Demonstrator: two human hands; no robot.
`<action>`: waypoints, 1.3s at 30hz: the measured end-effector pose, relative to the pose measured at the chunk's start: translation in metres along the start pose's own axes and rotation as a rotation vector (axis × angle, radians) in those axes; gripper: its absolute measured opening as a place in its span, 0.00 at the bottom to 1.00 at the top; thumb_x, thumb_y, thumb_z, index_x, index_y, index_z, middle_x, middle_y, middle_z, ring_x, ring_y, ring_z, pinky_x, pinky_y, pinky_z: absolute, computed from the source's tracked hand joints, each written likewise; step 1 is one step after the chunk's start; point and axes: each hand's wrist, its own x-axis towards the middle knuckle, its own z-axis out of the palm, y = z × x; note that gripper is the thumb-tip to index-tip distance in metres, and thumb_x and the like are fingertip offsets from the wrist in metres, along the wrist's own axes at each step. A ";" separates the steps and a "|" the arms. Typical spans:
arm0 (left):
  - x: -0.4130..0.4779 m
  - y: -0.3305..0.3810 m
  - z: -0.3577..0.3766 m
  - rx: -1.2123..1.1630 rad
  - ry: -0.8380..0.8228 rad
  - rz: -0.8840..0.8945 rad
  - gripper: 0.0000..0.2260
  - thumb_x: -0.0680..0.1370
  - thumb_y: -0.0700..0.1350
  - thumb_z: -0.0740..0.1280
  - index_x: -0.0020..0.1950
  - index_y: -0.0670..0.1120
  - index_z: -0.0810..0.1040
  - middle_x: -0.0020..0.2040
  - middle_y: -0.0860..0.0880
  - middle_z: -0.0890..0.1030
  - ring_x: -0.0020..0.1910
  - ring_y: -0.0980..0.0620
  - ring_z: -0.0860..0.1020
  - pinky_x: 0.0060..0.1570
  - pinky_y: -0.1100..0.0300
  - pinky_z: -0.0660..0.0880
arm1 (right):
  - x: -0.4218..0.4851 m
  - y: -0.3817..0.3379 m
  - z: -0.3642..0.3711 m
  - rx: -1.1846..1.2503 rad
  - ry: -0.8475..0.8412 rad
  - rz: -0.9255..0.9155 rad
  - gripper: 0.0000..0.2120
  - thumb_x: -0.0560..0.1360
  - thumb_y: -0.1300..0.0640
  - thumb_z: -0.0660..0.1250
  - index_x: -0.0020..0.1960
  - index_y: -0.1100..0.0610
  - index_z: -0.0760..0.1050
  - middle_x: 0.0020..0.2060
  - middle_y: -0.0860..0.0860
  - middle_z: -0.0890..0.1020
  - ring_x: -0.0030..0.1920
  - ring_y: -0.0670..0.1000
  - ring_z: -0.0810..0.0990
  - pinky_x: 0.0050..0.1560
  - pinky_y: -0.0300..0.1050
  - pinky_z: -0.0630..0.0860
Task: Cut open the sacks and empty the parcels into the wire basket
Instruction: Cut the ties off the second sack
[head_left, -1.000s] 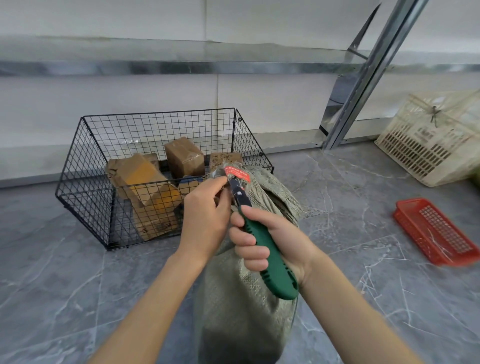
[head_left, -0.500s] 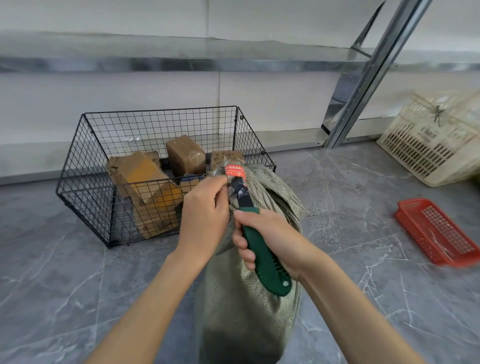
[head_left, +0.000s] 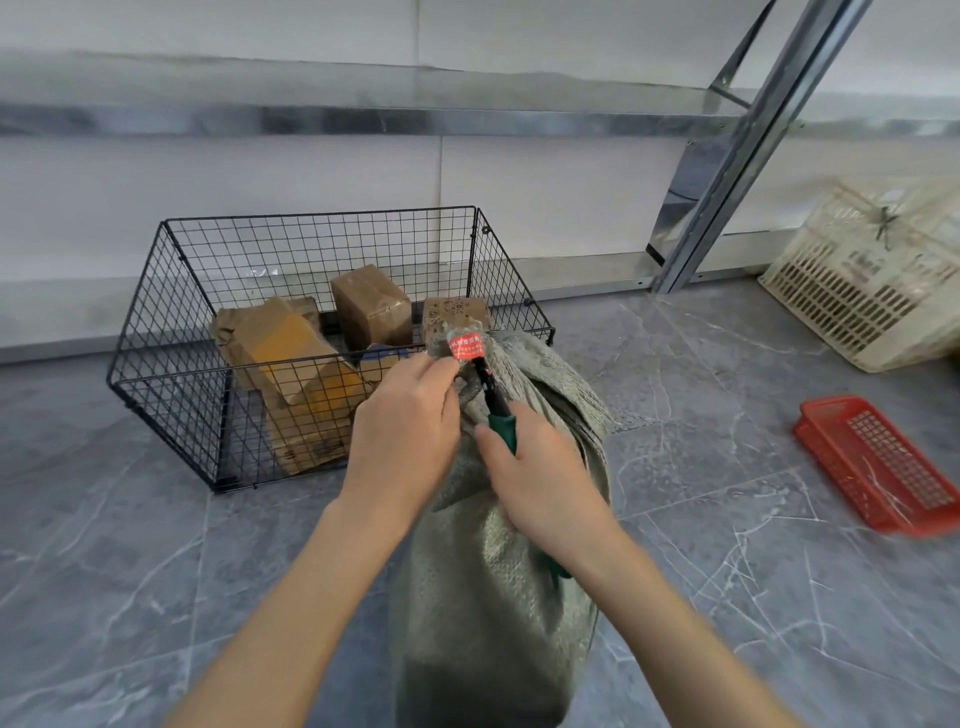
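Observation:
A grey-green woven sack (head_left: 488, 587) stands upright on the floor in front of me, its neck bunched and tied with a red tag (head_left: 466, 347). My left hand (head_left: 402, 436) grips the bunched neck just below the tag. My right hand (head_left: 540, 478) holds a green-handled cutter (head_left: 500, 415), whose dark blade end sits against the neck under the tag. Behind the sack stands the black wire basket (head_left: 171, 384) with several brown cardboard parcels (head_left: 291, 358) inside.
A red plastic tray (head_left: 878, 462) lies on the grey tiled floor to the right. A cream slatted crate (head_left: 862, 280) leans further back right. A metal shelf post (head_left: 737, 150) and low shelving run along the white wall behind the basket.
My right hand has pushed the cutter up and forward, so most of the green handle is now hidden under the hand and the blade sits closer to the tag. The left hand keeps its grip.

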 end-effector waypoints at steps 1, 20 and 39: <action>0.000 0.000 0.000 -0.004 0.005 0.010 0.10 0.76 0.41 0.57 0.47 0.41 0.78 0.38 0.48 0.76 0.37 0.49 0.74 0.31 0.59 0.69 | 0.000 0.000 0.000 -0.057 0.013 -0.015 0.10 0.80 0.51 0.58 0.45 0.56 0.67 0.36 0.53 0.77 0.38 0.57 0.76 0.39 0.53 0.72; 0.007 -0.001 -0.002 -0.046 0.013 0.032 0.11 0.76 0.46 0.55 0.40 0.44 0.74 0.36 0.54 0.69 0.35 0.54 0.68 0.31 0.60 0.64 | 0.003 -0.006 -0.014 0.489 -0.238 0.065 0.08 0.81 0.57 0.57 0.43 0.56 0.65 0.28 0.53 0.70 0.23 0.49 0.67 0.23 0.41 0.67; 0.036 0.030 0.011 -0.932 -0.149 -0.458 0.23 0.83 0.49 0.51 0.43 0.34 0.75 0.38 0.43 0.75 0.39 0.51 0.72 0.45 0.54 0.69 | -0.005 -0.005 -0.027 0.677 -0.313 0.199 0.07 0.81 0.56 0.58 0.44 0.56 0.66 0.26 0.50 0.71 0.24 0.49 0.67 0.25 0.42 0.66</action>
